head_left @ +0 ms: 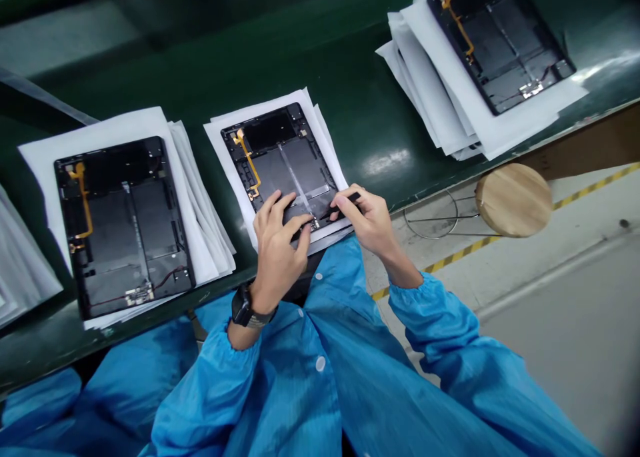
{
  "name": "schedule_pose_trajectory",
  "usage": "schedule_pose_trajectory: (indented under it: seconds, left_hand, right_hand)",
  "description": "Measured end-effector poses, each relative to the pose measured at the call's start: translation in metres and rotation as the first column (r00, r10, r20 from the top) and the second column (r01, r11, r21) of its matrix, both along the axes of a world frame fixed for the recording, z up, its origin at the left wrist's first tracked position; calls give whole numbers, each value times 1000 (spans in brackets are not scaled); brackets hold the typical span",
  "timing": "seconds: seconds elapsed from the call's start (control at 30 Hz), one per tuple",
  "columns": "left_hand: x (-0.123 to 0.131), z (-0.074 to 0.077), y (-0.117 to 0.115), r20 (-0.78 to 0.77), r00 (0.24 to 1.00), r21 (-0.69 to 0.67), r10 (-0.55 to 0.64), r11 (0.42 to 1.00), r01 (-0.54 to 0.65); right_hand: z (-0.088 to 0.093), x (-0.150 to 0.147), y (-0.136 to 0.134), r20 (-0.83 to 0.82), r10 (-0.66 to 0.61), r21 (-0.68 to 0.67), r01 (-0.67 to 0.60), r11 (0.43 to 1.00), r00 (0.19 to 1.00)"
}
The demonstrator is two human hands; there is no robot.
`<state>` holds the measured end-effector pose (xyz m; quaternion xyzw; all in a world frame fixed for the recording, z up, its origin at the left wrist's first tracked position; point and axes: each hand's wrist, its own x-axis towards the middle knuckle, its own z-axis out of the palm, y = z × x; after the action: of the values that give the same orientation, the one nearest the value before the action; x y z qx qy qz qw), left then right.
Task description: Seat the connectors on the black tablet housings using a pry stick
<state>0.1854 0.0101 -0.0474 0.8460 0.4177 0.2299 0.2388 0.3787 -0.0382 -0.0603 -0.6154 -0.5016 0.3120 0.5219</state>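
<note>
In front of me an opened tablet housing (273,167) lies on a stack of white sheets (230,170). It is dark inside, with an orange flex cable (251,164) on the left and a pale ribbon cable (294,174) down the middle. My left hand (280,244) rests over its lower edge, fingers spread, index finger and thumb beside a small silvery board (315,224). In my right hand (367,220) is a thin black tool that looks like tweezers (345,204). Its tip points toward that board; whether it touches is too small to tell.
Similar tablet housings lie on paper stacks to the left (115,230) and at the upper right (500,44). The green workbench (365,124) ends just before my body. A round wooden stool (515,200) stands on the floor at right. Someone's blue sleeve or clothing (135,370) shows at lower left.
</note>
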Motion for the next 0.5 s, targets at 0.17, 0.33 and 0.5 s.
schedule_pose_trajectory:
  seconds: [0.17,0.33,0.5]
  left_hand:
    - [17,13,32,-21,1000,-23,7,1000,-8]
    - [39,3,78,-66,975,-67,-213,976,208]
    - [49,-13,90,-112,945,-129,-308,947,294]
  right_hand:
    - [0,-1,0,73,3,10,-4,1000,997]
    - [0,-1,1,100,9,6,-9,1000,995]
    - [-2,1,0,43,11,-9,-11,1000,999]
